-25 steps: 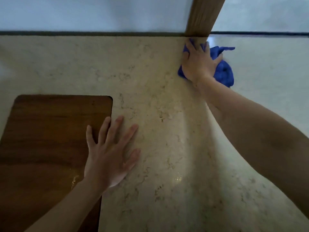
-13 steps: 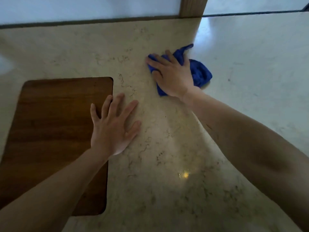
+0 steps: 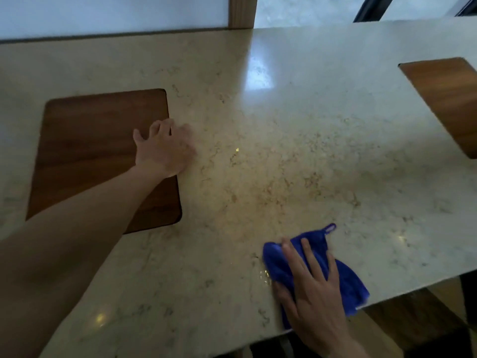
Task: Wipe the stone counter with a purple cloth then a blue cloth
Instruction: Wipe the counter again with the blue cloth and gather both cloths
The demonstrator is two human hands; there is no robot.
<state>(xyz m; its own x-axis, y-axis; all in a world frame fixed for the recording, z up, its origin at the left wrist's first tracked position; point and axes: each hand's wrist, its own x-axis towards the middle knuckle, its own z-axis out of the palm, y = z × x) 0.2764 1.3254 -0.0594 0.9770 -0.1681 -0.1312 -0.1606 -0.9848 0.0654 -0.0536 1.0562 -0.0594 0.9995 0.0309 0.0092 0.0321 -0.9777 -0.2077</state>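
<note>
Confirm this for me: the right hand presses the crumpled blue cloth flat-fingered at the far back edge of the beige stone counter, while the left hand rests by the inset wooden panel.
Not quite. The head view shows the right hand pressing the crumpled blue cloth at the near front edge of the beige stone counter, not the far back edge. The rest holds: its fingers lie flat, and the left hand rests by the inset wooden panel.
</note>
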